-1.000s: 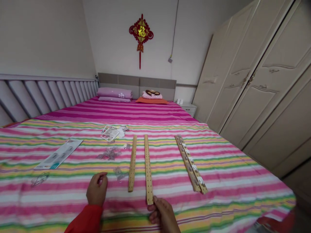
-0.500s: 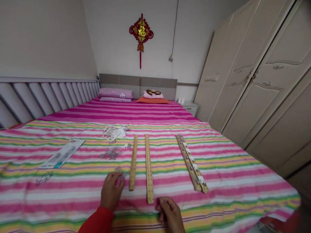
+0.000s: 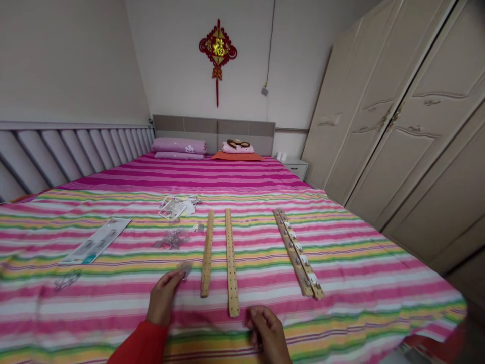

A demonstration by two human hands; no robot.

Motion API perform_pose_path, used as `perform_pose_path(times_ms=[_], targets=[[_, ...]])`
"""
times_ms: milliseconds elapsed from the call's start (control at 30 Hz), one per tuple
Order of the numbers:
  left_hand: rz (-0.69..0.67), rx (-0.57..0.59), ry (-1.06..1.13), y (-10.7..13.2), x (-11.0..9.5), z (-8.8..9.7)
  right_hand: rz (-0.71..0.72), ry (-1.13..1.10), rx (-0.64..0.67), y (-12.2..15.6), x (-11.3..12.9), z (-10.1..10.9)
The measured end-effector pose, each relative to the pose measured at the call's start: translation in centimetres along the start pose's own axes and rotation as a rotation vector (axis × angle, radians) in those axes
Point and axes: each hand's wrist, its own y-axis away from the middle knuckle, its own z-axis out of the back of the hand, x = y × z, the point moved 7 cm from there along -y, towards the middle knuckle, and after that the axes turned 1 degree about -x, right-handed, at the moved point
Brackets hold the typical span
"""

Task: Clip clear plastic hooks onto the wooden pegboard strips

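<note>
My left hand (image 3: 164,296), in a red sleeve, pinches a small clear plastic bag (image 3: 185,268) just above the striped cloth; what the bag holds is too small to tell. Beside it lie two pale wooden strips with rows of holes, a left strip (image 3: 207,255) and a right strip (image 3: 232,263). By the near end of the right strip, my right hand (image 3: 268,331) is curled, thumb against fingers; whether something small is in it cannot be made out. Farther right, two strips side by side (image 3: 297,253) carry small metal pieces and white round pieces.
Several small clear bags (image 3: 170,238) lie in a heap left of the strips, with cards and packets (image 3: 178,206) behind. A flat clear pack (image 3: 96,241) and thin wire-like rings (image 3: 67,279) lie at left. A bed rail (image 3: 76,151) and wardrobe (image 3: 379,131) flank the bed.
My left hand has shifted left and pulled back slightly, with the clear bag still at its fingertips. The right hand stays nearly in place. The view has turned a little.
</note>
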Motion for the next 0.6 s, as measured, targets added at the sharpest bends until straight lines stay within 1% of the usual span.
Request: perform_pose_path(times_ms=[33, 100, 167, 300, 367, 500, 600], targets=[[0.099, -0.001, 0.101, 0.0, 0.4, 0.08, -0.009, 0.001, 0.009, -0.07, -0.05, -0.07], [0.253, 0.001, 0.259, 0.01, 0.93, 0.07, -0.024, -0.002, 0.019, -0.2, -0.13, -0.2], [0.359, 0.013, 0.348, 0.0, 1.14, -0.05, -0.027, -0.007, 0.019, -0.27, -0.11, -0.32], [0.533, 0.03, 0.428, 0.23, 1.24, -0.2, -0.034, -0.008, 0.025, -0.04, 0.27, -0.72], [0.581, 0.049, 0.456, 0.4, 1.07, -0.24, -0.037, -0.006, 0.031, 0.12, 0.55, -0.88], [0.615, 0.105, 0.498, 0.57, 0.77, -0.29, -0.032, 0.003, 0.04, 0.14, 0.79, -0.93], [0.636, 0.115, 0.515, 0.57, 1.01, -0.15, -0.02, 0.007, 0.038, -0.03, 0.7, -0.86]])
